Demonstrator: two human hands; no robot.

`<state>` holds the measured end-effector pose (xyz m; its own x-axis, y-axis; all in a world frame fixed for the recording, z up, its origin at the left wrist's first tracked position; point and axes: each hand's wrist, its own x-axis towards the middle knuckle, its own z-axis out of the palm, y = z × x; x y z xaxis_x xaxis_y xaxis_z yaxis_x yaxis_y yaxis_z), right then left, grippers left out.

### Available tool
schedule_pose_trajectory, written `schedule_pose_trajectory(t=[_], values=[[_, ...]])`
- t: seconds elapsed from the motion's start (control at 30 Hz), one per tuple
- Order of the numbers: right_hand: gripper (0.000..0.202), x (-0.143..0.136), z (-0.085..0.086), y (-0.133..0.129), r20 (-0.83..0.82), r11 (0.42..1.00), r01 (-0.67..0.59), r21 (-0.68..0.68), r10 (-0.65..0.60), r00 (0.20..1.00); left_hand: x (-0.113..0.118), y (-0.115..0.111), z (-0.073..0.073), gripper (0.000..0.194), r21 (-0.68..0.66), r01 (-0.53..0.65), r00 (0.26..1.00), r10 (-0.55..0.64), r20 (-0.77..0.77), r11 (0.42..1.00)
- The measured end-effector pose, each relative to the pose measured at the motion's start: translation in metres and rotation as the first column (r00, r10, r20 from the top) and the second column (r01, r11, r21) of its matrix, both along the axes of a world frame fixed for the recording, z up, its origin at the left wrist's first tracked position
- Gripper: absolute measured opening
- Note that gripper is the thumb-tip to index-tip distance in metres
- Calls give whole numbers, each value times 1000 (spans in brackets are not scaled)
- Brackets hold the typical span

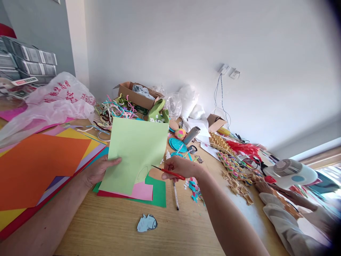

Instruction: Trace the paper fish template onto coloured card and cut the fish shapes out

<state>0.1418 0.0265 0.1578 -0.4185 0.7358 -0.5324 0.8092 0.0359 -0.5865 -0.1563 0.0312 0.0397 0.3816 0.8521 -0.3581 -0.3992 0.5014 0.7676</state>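
My left hand (102, 169) grips a pale green sheet of paper (137, 149) by its left edge, thumb on the front. A small leaf-like outline is drawn near the sheet's lower right corner. To the right, my right hand (177, 167) is closed on red-handled scissors (173, 173), whose dark blades point left towards the outline. The blades look closed. Under the raised sheet lie pink paper (145, 191) and green paper (159, 193). A pen (176, 195) rests below my right hand. Nearer to me lies a grey-blue fish-like paper cutout (147, 223).
Large coloured sheets, orange on top (39, 167), spread on the left. Behind are pipe cleaners (119, 108), a cardboard box (141, 96) and a grey cylinder (192, 135). Paper scraps (194, 190) lie right of the pen. A co-worker's hand (263, 186) is at far right, near a white fan (290, 172).
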Motion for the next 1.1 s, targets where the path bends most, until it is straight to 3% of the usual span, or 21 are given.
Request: schedule_pose_trajectory(t=[0.3, 0.63, 0.9, 1.1], values=[[46, -3, -3, -2, 2, 999, -42, 9, 42, 999, 0, 0, -1, 49, -57, 15, 999, -12, 50, 998], [36, -6, -5, -4, 73, 972, -144, 184, 132, 989, -2, 0, -2, 45, -61, 17, 999, -14, 52, 998], [43, 2, -14, -6, -112, 993, -115, 5, 115, 987, -2, 0, -1, 48, -49, -40, 999, 40, 15, 998], [41, 5, -15, -10, -182, 995, -99, -30, 92, 979, -1, -1, 0, 50, -36, 7, 1000, -7, 7, 999]])
